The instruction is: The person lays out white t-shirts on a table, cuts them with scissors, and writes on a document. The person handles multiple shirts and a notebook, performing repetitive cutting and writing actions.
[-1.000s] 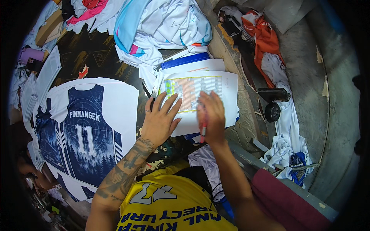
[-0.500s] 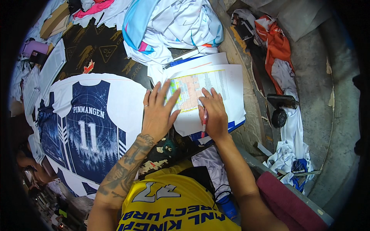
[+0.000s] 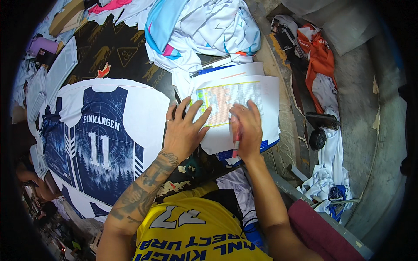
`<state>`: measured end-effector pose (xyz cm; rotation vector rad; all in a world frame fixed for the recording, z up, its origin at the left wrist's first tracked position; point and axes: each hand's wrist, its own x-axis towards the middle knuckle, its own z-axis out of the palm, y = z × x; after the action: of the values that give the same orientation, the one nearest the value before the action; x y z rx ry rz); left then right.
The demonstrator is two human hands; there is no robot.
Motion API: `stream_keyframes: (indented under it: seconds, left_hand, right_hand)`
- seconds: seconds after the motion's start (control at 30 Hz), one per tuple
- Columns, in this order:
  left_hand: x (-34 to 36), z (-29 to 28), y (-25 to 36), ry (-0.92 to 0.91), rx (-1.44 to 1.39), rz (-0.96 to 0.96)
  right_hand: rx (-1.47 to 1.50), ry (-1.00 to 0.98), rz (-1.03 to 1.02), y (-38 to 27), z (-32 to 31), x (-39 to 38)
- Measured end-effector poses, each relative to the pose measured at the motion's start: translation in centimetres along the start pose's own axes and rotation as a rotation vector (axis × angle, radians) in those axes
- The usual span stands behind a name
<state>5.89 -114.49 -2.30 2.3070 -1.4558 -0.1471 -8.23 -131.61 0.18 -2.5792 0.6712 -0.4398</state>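
My left hand (image 3: pixel 185 128) lies with spread fingers on the left side of a printed sheet (image 3: pixel 267 106) bearing a coloured table. On that sheet's right part, my right hand (image 3: pixel 248 130) grips a red pen (image 3: pixel 236 145), its fingers curled. Beneath are more papers and a blue folder (image 3: pixel 272 142). To the left, a white printed fabric piece (image 3: pixel 148 117) with a navy jersey design (image 3: pixel 102 156) is spread on a dark patterned board (image 3: pixel 96 48). A heap of white and light blue garments (image 3: pixel 217 26) sits beyond the papers.
Along the right lie orange cloth (image 3: pixel 318 56), white fabric, a dark phone-like object (image 3: pixel 322 120) and a round black item (image 3: pixel 318 139). A maroon cloth (image 3: pixel 309 222) covers the lower right edge. Stacked fabric, cardboard (image 3: pixel 65 17) and a purple object (image 3: pixel 41 45) crowd the upper left.
The scene has shifted rightward in the view. My right hand's fingers have shifted on the sheet, still around the pen. My left hand remains spread on the paper.
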Motion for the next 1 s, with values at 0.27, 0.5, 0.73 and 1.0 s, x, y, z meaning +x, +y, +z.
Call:
stream_keyframes:
  seconds: [0.27, 0.5, 0.73, 1.0]
  left_hand:
    - [-0.5, 0.3, 0.1, -0.064, -0.041, -0.091]
    - [-0.8, 0.2, -0.1, 0.095, -0.144, -0.159]
    - [3.3, 0.7, -2.2, 0.047, -0.428, -0.531]
    - [0.4, -5.6, -5.1, 0.058, -1.483, -0.783]
  right_hand:
    - [0.864, 0.018, 0.388, -2.0, 3.4, 3.2]
    - [0.817, 0.069, 0.371, -1.5, 4.8, 3.5]
    - [0.623, 0.271, 0.522, -0.7, -0.6, 1.5]
    - [0.054, 0.415, 0.046, -3.5, -8.4, -2.4]
